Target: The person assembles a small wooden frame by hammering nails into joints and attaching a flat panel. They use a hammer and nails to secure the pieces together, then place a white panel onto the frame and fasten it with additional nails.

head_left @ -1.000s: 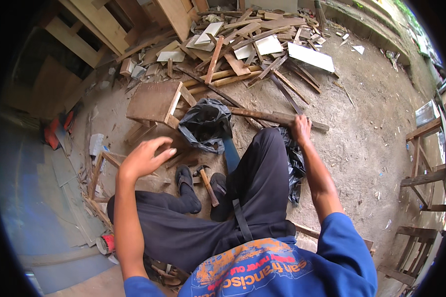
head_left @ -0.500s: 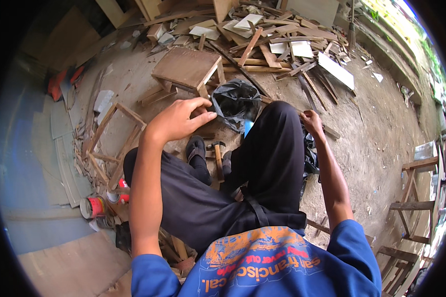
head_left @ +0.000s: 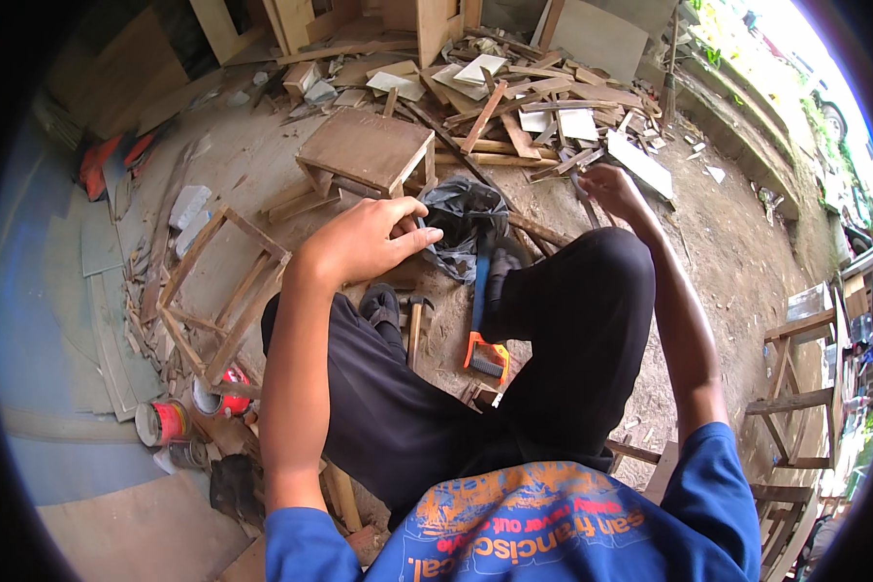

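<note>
My left hand is at the left rim of a crumpled black plastic bag. Its thumb and bent fingers close over the bag's edge. Past my right knee, my right hand is pinched near the end of a dark strip; whatever its fingers hold is too small to make out. Between my feet lies a handsaw with a blue blade and an orange handle. A claw hammer rests to the left of it, by my left shoe.
Ahead stands a low wooden stool, with a heap of scrap wood behind it. A bare wooden frame and red cans are on my left. Wooden trestles stand at the right, near a stepped edge.
My right knee has swung right, uncovering the saw's orange handle. My right hand has moved forward, away from beside the knee. My left hand has shifted slightly right over the bag's edge.
</note>
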Available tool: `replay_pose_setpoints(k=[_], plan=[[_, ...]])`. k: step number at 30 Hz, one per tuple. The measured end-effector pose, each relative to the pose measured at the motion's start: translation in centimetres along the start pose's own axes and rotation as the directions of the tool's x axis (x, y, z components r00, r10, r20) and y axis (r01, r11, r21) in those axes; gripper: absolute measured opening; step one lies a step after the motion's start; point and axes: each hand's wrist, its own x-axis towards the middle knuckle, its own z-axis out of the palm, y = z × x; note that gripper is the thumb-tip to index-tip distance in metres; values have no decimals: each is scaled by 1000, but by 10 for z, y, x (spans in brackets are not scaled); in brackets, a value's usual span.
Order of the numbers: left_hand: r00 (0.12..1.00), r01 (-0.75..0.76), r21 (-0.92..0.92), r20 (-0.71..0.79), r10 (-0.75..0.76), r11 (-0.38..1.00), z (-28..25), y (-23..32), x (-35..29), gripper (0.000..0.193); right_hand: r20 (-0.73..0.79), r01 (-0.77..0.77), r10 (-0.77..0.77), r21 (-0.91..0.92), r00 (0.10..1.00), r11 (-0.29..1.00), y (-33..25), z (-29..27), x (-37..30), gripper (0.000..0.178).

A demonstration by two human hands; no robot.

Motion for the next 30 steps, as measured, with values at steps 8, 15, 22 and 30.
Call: replay_pose_setpoints(k=[8, 15, 22, 30], plan=[[988, -61, 40, 142, 55, 997, -17, -12, 70, 47, 48, 305, -305, 11, 951, 952, -26, -21, 58, 8], [964, -11, 176, 262, -37, 984, -13, -56, 172, 51, 226, 47, 114, -604, 967, 796, -13, 8, 113, 34], [974, -25, 655, 186, -129, 756, 33, -187, 248, 65, 481, 224, 134, -613, 866, 758, 37, 69, 138, 41], [980, 199, 530, -88, -180, 824, 85, -271, 339, 81, 461, 142, 264, -674, 847, 725, 127, 119, 190, 34]])
